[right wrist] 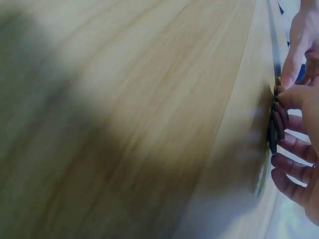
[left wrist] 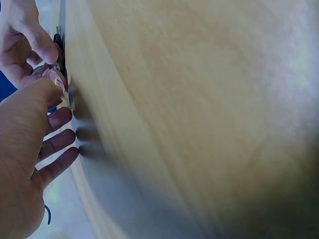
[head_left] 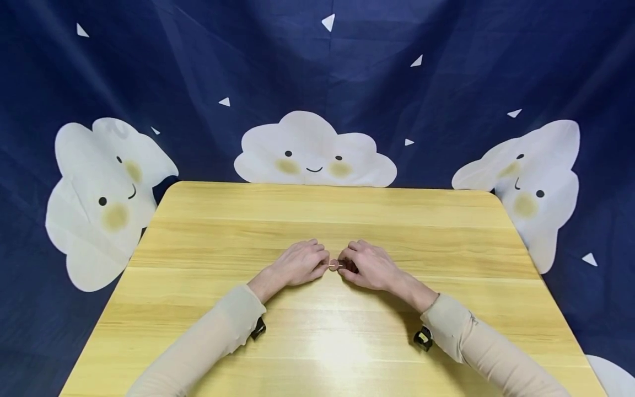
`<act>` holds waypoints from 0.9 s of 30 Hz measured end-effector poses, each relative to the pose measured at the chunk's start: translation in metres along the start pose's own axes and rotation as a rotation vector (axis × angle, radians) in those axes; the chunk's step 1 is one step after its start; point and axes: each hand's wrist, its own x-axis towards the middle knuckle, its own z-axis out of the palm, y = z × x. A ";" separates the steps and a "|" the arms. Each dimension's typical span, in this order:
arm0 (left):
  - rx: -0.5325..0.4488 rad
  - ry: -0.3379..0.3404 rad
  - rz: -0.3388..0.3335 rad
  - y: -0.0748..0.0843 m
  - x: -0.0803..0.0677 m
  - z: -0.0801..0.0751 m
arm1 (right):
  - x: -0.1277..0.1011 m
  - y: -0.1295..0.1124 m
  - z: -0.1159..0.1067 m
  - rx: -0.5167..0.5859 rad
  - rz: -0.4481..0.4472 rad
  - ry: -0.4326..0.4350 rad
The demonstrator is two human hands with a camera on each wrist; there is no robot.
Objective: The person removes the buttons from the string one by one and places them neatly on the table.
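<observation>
Both hands meet low over the middle of the table. Between their fingertips is a small reddish-brown disc (head_left: 334, 266), crossed by a thin pale strip. My left hand (head_left: 302, 263) pinches the strip's left end between thumb and forefinger, its other fingers loosely bent in the left wrist view. From the other side my right hand (head_left: 371, 266) pinches the disc at its edge. In the left wrist view the pink disc (left wrist: 56, 77) shows at the left thumb. Dark rounded pieces (right wrist: 280, 119) and a thin yellow-green strip (right wrist: 262, 172) lie under the right fingers; their kind cannot be told.
The light wood-grain table (head_left: 337, 209) has rounded far corners. A dark blue cloth (head_left: 317, 66) with printed white clouds and triangles hangs behind and beside it. Light sleeves and dark wrist cameras (head_left: 423, 338) sit on the forearms.
</observation>
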 end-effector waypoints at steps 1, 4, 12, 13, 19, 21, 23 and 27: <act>-0.001 0.001 0.000 0.000 0.000 0.000 | 0.000 0.000 0.000 0.000 0.000 0.002; -0.004 0.004 0.004 0.000 0.000 0.000 | 0.000 -0.001 0.001 0.005 0.006 0.009; -0.026 0.010 0.000 -0.001 -0.002 0.000 | 0.001 -0.002 0.003 0.021 0.039 0.011; -0.028 0.013 -0.001 -0.001 -0.003 0.000 | 0.001 -0.002 0.003 0.024 0.039 0.011; -0.036 0.011 -0.013 -0.002 -0.004 0.001 | 0.002 -0.003 0.002 0.033 0.025 0.017; -0.035 0.011 -0.016 -0.003 -0.004 0.001 | 0.002 -0.003 0.002 0.033 0.022 0.021; -0.033 0.015 -0.016 -0.003 -0.004 0.000 | 0.002 -0.003 0.002 0.033 0.020 0.025; -0.033 0.020 -0.015 -0.003 -0.004 0.000 | 0.003 -0.004 0.003 0.039 0.016 0.038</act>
